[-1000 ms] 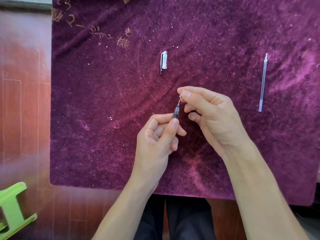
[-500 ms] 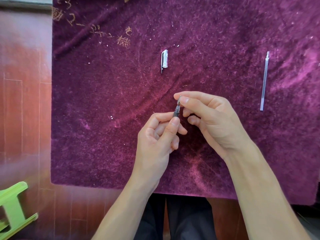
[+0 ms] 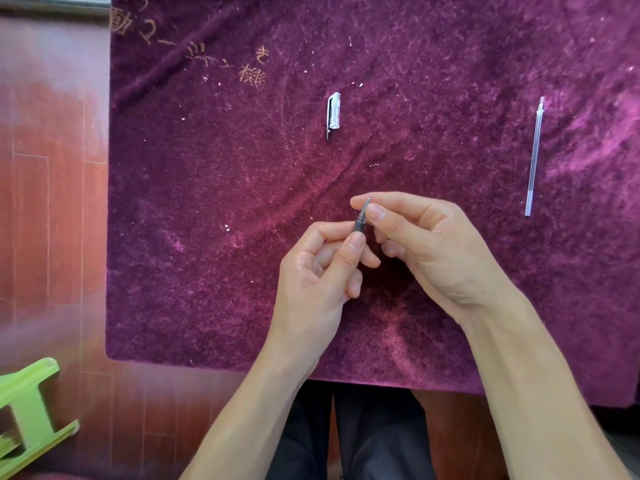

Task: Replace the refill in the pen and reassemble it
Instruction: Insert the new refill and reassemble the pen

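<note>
My left hand point(image 3: 320, 271) grips the dark pen body point(image 3: 359, 226) between thumb and fingers; most of the barrel is hidden in my fist. My right hand point(image 3: 426, 244) pinches the pen's grey tip cone point(image 3: 365, 206) between thumb and forefinger, right at the top of the barrel. A clear pen cap point(image 3: 333, 112) with a clip lies on the purple cloth point(image 3: 214, 209) above my hands. A thin clear refill point(image 3: 534, 157) lies upright on the cloth at the far right, apart from both hands.
The purple cloth covers the table and carries gold stitched characters point(image 3: 252, 72) at the top left. Red-brown wooden floor point(image 3: 52, 202) shows on the left, with a green plastic stool point(image 3: 27, 410) at the lower left. My dark trousers point(image 3: 346, 438) show below the cloth's front edge.
My right fingers have come down along the tip toward the barrel, so less of the tip shows between the hands. The cap and refill have not moved on the cloth.
</note>
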Demonstrator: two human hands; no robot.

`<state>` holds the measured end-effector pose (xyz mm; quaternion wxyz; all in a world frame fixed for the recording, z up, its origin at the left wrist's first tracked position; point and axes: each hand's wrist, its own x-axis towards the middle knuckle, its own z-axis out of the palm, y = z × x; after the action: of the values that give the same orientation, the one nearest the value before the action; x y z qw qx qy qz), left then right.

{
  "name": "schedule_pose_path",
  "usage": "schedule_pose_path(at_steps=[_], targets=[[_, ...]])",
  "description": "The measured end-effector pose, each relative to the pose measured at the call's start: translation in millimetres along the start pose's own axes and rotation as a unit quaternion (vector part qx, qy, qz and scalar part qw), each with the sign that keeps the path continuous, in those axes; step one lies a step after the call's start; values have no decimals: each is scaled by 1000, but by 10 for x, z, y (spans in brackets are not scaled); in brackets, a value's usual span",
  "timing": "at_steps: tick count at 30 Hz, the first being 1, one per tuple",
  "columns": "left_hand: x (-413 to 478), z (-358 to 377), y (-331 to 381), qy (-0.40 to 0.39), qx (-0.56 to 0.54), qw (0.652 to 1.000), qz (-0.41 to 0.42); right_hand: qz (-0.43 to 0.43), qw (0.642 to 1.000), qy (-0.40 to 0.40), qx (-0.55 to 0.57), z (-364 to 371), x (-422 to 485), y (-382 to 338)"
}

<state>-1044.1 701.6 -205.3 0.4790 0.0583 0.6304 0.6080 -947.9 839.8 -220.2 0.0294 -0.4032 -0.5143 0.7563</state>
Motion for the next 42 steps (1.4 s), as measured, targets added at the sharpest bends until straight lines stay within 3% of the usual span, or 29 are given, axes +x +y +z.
schedule_pose_path(at_steps=[11, 42], targets=[[-29, 34, -23, 19, -5, 1000, -1, -29, 998, 44, 31, 113, -57, 18], [-132, 159, -53, 7, -27, 1000, -2, -1, 994, 29, 109, 109, -189, -43]])
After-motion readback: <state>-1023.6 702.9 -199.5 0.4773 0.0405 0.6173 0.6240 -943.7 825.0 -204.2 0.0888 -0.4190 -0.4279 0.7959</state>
